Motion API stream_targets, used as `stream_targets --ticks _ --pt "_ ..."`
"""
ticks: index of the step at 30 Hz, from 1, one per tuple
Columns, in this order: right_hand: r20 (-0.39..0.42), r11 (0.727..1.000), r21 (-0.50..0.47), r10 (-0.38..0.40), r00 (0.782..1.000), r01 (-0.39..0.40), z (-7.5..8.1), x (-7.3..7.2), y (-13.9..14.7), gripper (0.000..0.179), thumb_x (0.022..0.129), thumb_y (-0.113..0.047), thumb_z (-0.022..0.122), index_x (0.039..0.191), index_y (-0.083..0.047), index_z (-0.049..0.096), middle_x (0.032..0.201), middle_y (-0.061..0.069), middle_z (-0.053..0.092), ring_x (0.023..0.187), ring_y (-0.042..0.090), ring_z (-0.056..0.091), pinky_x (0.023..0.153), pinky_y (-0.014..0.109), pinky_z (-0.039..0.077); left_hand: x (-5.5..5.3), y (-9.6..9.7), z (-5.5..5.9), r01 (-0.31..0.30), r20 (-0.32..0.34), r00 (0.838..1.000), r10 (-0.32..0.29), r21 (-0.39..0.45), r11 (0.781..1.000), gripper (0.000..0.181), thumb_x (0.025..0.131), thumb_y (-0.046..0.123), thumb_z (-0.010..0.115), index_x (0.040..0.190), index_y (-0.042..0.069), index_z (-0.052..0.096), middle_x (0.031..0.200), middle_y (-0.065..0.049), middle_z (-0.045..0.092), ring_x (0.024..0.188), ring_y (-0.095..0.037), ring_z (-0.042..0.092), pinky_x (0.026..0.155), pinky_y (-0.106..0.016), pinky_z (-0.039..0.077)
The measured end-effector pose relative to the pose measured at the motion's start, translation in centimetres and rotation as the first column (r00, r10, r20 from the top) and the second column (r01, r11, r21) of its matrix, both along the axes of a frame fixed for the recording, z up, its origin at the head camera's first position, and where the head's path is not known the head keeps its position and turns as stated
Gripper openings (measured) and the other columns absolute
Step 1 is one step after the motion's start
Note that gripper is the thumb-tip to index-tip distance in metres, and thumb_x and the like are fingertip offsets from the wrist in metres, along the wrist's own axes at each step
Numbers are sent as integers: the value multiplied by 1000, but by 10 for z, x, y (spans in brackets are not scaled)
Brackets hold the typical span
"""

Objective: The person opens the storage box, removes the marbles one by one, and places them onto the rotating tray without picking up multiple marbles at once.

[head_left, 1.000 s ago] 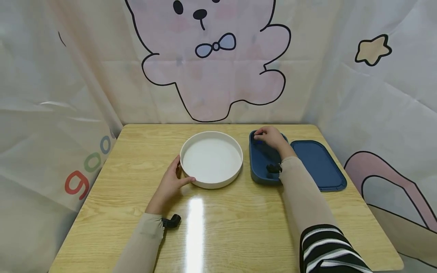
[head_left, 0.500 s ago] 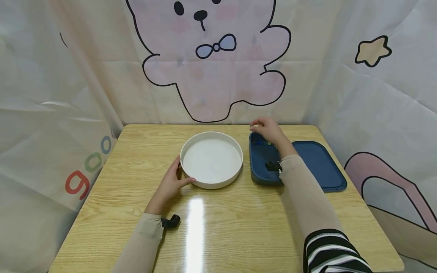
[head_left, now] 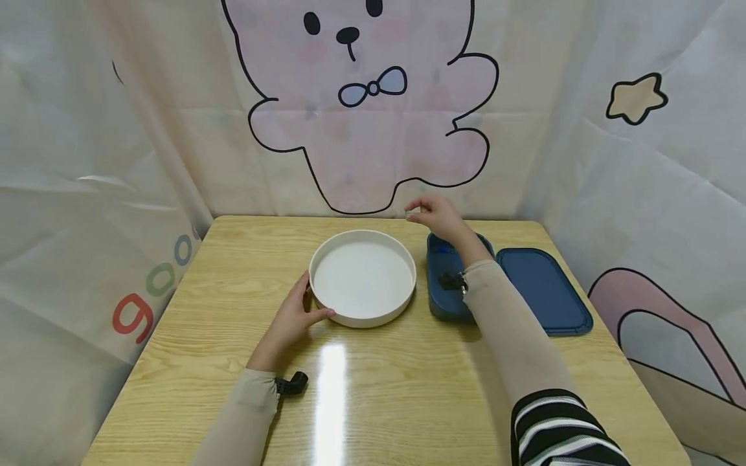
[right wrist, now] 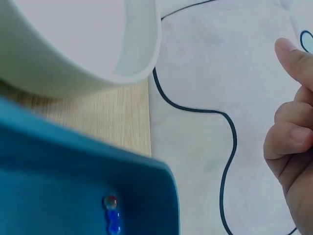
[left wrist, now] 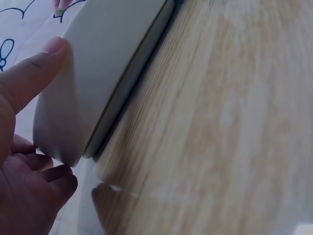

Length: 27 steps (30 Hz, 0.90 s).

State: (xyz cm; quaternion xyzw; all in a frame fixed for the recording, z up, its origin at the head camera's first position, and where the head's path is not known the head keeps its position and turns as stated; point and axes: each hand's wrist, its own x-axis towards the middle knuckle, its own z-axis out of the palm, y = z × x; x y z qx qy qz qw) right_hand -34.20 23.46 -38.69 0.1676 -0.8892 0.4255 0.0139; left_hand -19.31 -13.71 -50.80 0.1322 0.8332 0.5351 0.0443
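Note:
A round white dish with a low wall stands on the table. My left hand holds it at its near left side; in the left wrist view the thumb lies against the wall and the other fingers bend at its edge. Behind and right of the dish, my right hand is raised, thumb and fingertips pinching a small marble, which looks greenish in the left wrist view. Below that wrist is a dark blue box, partly hidden by the arm. Inside it are glass marbles, blue and reddish.
A dark blue lid lies flat to the right of the box. The wooden table ends at a printed cloth backdrop behind and at both sides. Light reflects in a bright strip on the near tabletop.
My right hand has risen out of the blue box with the marble and moved left toward the dish. The left hand stays on the dish. The head view has tilted slightly up.

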Motion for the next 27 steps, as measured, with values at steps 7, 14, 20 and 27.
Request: stream_targets --ticks 7,14,20,27 --pt "-5 999 -20 26 1000 -26 -3 -5 -21 17 95 -22 76 110 -15 76 62 2 39 54 19 34 53 31 35 -3 2 -1 3 -12 1000 -3 9 1000 118 80 48 85 167 20 10 171 -4 19 157 -27 17 127 -53 21" --pt "91 994 -16 111 990 -110 -17 -7 -44 30 98 -26 73 120 -6 73 64 0 40 52 15 33 49 28 33 4 -4 -5 -7 -11 1000 6 -28 1000 117 81 42 86 167 15 11 170 -10 19 156 -34 21 124 -57 27" --pt "69 998 -24 66 995 -64 -28 -10 -57 21 98 -21 73 116 -12 75 64 0 37 57 18 30 54 31 31 1 -5 -2 -3 5 1000 3 -23 1000 115 83 47 84 167 19 11 171 -4 19 155 -30 24 125 -54 27" --pt "90 991 -73 122 988 -115 -30 -13 -75 22 96 -23 75 115 -12 75 63 -1 38 56 16 31 52 28 30 1 -7 1 -2 -12 1000 1 -40 999 114 83 47 84 167 16 13 169 -10 23 155 -34 25 124 -58 27"
